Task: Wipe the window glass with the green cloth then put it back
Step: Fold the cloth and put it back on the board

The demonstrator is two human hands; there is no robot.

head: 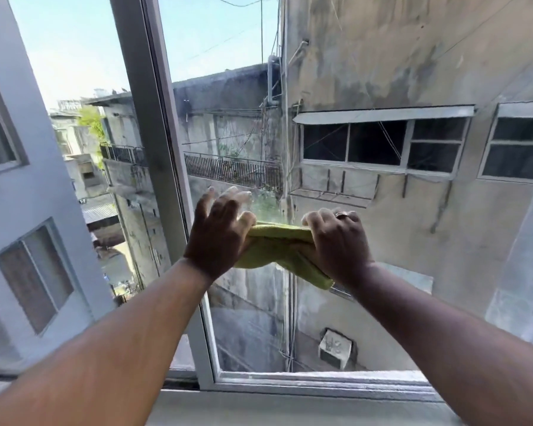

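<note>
The green cloth [277, 245] is bunched and stretched between my two hands, close in front of the window glass [366, 72]. My left hand [219, 235] pinches its left end between thumb and palm, with the other fingers spread and raised toward the pane. My right hand [336, 241], with a ring on one finger, is closed over the cloth's right end, and a tail of cloth hangs below its wrist. A faint green reflection shows in the glass just above the cloth.
The white window frame post [154, 124] runs up at the left of the pane, with an open gap to its left. The bottom frame rail [305, 384] and sill lie below my arms. Outside stand grey concrete buildings, railings and an air-conditioner unit [334, 348].
</note>
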